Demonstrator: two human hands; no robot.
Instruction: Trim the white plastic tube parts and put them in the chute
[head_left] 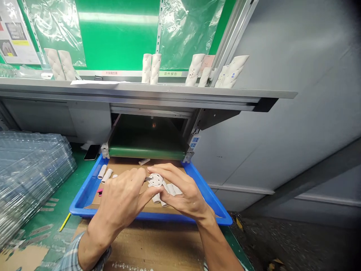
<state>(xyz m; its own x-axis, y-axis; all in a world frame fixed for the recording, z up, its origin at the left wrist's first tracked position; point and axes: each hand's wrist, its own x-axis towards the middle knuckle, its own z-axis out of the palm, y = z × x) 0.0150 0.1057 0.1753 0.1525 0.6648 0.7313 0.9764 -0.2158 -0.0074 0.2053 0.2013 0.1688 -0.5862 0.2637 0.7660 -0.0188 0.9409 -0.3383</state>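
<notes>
My right hand is closed around a white tube-shaped part, its round end with small holes turned toward me. Pinched in my left hand is a thin dark pointed blade, whose tip touches the rim of that round end. The blade's handle is hidden by my fingers. Both hands are above a blue tray lined with cardboard. Below my right hand lie several white tubes, and two more white tubes rest at the tray's left side near a small pink piece.
A green conveyor belt ends over the tray's far edge. Clear plastic trays are stacked on the left, with a phone and a yellow stick nearby. White textured tubes stand on the metal shelf above.
</notes>
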